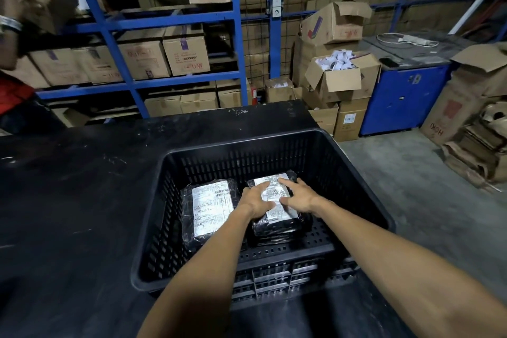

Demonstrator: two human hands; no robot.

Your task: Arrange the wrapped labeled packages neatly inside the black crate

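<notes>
A black crate (274,145) with slotted walls sits at the lower middle of the frame on a dark counter (82,186). Two wrapped packages lie flat on its floor, side by side. The left package (211,208), in glossy black wrap with a white printed label facing up, lies toward the left wall of the crate, untouched. The right package (277,217) lies just beside it, slightly turned, and appears to rest on top of at least one more dark wrapped parcel beneath it.

Both bare forearms reach in from the bottom of the frame. The left hand (256,200) lies palm down on the near left part of the right package's label, its fingers (260,188) loosely spread and flat against the wrap. The right hand (300,196) rests palm down on the right part of the same package, its fingers (288,182) spread and pointing toward the upper left, touching the label. Neither hand is pinching anything; both press on the top surface.

Behind the counter, blue shelving (170,22) in the upper left of the frame carries cardboard boxes (186,55). At the right, open boxes are stacked on the floor beside a blue cabinet (403,96).
</notes>
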